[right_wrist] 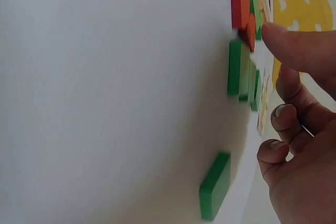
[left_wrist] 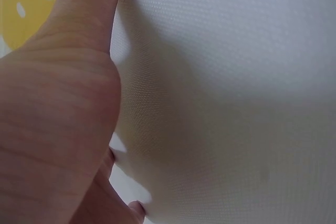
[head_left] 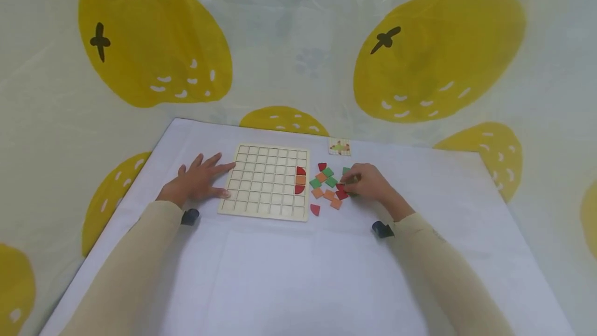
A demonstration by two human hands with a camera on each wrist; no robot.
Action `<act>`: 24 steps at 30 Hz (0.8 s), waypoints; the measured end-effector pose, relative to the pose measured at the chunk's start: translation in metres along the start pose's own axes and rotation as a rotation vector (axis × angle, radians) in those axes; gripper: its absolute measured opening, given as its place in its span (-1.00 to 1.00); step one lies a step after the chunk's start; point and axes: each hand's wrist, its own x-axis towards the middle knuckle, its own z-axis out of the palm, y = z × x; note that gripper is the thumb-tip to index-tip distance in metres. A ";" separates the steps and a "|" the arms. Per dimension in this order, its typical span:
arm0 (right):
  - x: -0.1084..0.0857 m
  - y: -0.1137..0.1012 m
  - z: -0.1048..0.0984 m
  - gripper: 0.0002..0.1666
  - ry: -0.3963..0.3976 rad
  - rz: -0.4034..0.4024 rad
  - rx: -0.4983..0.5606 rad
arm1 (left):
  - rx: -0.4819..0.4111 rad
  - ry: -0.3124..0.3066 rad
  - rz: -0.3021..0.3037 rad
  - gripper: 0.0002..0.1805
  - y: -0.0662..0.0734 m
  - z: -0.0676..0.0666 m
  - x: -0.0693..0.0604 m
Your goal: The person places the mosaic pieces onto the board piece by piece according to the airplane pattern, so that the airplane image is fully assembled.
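Observation:
A pale wooden grid board point(head_left: 266, 180) lies on the table. Two red quarter-circle tiles, the upper one point(head_left: 300, 171) and the lower one point(head_left: 299, 189), sit in its right part with an orange square tile point(head_left: 300, 180) between them. My left hand point(head_left: 198, 179) is spread at the board's left edge, its thumb and a finger touching the board. My right hand point(head_left: 368, 183) is over the loose tiles, fingers bent, fingertips at a red tile point(head_left: 341, 187). In the right wrist view the thumb point(right_wrist: 294, 45) is close to red and green tiles; whether it grips one is unclear.
Loose orange, green and red tiles point(head_left: 329, 194) lie right of the board, and a green tile point(right_wrist: 215, 184) lies apart near the right hand. A small pattern card point(head_left: 339, 147) is at the table's back edge. White cloth covers the table point(head_left: 289, 274).

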 end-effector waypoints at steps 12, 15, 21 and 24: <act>-0.014 0.024 -0.011 -0.69 -0.060 0.074 -0.020 | 0.003 0.014 0.007 0.02 0.001 0.001 -0.003; -0.015 0.026 -0.012 -0.67 -0.063 0.095 -0.014 | -0.002 0.013 0.007 0.03 0.001 0.000 -0.003; -0.014 0.032 -0.012 -0.62 -0.065 0.103 -0.020 | 0.001 0.010 -0.009 0.02 0.001 -0.001 -0.003; -0.013 0.032 -0.012 -0.60 -0.069 0.093 -0.028 | -0.002 0.006 -0.018 0.02 0.001 -0.001 -0.002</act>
